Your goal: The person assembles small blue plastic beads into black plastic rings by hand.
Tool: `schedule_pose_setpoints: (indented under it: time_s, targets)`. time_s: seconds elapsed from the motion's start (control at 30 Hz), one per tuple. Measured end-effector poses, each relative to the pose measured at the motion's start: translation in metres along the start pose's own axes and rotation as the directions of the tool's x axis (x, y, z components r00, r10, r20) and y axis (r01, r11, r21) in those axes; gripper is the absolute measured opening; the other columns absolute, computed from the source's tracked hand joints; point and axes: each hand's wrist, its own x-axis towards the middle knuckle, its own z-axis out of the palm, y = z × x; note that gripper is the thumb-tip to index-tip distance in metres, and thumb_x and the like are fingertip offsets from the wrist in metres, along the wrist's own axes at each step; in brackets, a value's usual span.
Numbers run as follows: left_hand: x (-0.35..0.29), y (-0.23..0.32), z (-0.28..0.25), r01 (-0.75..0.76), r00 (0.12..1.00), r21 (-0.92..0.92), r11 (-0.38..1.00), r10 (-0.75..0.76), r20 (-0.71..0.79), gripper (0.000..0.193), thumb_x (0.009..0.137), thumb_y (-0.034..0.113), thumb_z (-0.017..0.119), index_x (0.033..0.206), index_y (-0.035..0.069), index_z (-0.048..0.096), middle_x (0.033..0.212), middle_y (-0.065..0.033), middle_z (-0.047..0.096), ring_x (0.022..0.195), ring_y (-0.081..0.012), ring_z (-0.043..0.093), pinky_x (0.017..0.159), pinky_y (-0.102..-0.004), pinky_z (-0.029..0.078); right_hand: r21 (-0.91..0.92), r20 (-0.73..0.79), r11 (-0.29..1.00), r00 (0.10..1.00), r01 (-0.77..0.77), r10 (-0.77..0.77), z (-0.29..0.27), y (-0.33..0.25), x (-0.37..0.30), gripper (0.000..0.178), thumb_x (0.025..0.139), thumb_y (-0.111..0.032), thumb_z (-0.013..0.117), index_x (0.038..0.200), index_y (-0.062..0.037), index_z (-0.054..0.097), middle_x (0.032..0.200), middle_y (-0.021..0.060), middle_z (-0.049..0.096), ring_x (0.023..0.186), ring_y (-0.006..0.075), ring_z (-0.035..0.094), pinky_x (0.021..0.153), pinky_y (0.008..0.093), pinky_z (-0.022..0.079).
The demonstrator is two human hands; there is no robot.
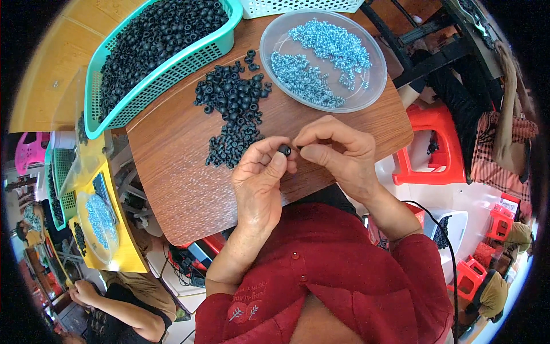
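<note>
My left hand (260, 178) pinches a small black hollow plastic piece (285, 150) between thumb and fingers, its round opening facing up. Close beside it, my right hand (341, 152) has thumb and forefinger pressed together. A tiny dark bit shows at those fingertips, too small to name. Beyond my left hand a loose heap of black hollow pieces (232, 94) lies on the brown wooden table (172, 195), with smaller black pieces (226, 146) at its near end. A round clear plastic tub (266, 54) at the far right holds two piles of small bluish, shiny, spring-like pieces (332, 43).
A turquoise basket (166, 80) full of black pieces stands at the far left, beside a white basket (303, 7). Red stools (432, 149) stand to the right. Near a black cable (452, 246) is a white bin (452, 221). Another person's arm (123, 309) is at lower left by a yellow table (123, 229).
</note>
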Motion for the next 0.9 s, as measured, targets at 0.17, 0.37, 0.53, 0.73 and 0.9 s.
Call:
schedule_pose_setpoints:
  time_s: [0.17,0.37,0.53,0.73,0.9]
  targets:
    - [-0.002,0.001,0.003,-0.018,1.0,0.039,0.999,0.017,0.009,0.021,0.088,0.005,0.061,0.107,-0.003,0.058,0.093,-0.0079,0.063,0.081,-0.0128,0.059,0.073,-0.0248,0.048,0.083,-0.07,0.996,0.997,-0.037,0.043,0.004,0.01,0.001,0.008,0.083,0.003,0.062,0.09,0.0023,0.064,0.086,0.0046,0.062,0.076,0.0106,0.061,0.067,0.0236,0.051]
    - [-0.002,0.0,0.001,0.013,1.0,0.06,0.998,-0.012,-0.014,0.02,0.087,0.005,0.062,0.106,-0.002,0.059,0.092,-0.0074,0.063,0.078,-0.0124,0.06,0.071,-0.0239,0.048,0.236,-0.128,0.959,0.974,-0.154,0.188,0.007,0.014,-0.002,0.006,0.086,-0.001,0.062,0.09,0.0016,0.064,0.08,0.0046,0.065,0.074,0.0091,0.06,0.067,0.0232,0.05]
    - [-0.001,-0.001,-0.002,0.019,1.0,0.088,0.996,-0.018,-0.013,0.02,0.087,0.005,0.062,0.106,-0.002,0.059,0.091,-0.0061,0.063,0.078,-0.0121,0.06,0.069,-0.0234,0.047,0.233,-0.127,0.965,0.98,-0.122,0.155,0.008,0.017,-0.003,0.007,0.086,-0.001,0.062,0.092,0.0024,0.063,0.079,0.0054,0.064,0.072,0.0103,0.061,0.065,0.0246,0.051]
    - [-0.001,-0.002,-0.003,0.026,0.999,0.057,0.998,-0.024,-0.026,0.02,0.087,0.005,0.062,0.106,-0.002,0.059,0.089,-0.0051,0.062,0.077,-0.012,0.059,0.069,-0.0235,0.047,0.229,-0.053,0.963,0.985,-0.145,0.162,0.008,0.017,-0.005,0.009,0.084,0.002,0.062,0.092,0.0032,0.063,0.082,0.0057,0.063,0.072,0.0133,0.062,0.063,0.0266,0.052]
    - [-0.001,-0.003,-0.004,0.029,0.999,0.051,0.998,-0.028,-0.017,0.02,0.087,0.004,0.062,0.106,-0.002,0.059,0.09,-0.0055,0.062,0.077,-0.012,0.059,0.068,-0.0235,0.047,0.038,-0.089,0.999,0.996,-0.003,0.007,0.006,0.018,-0.006,0.015,0.077,0.006,0.066,0.091,0.0023,0.064,0.088,0.0052,0.06,0.079,0.0128,0.06,0.069,0.0259,0.05]
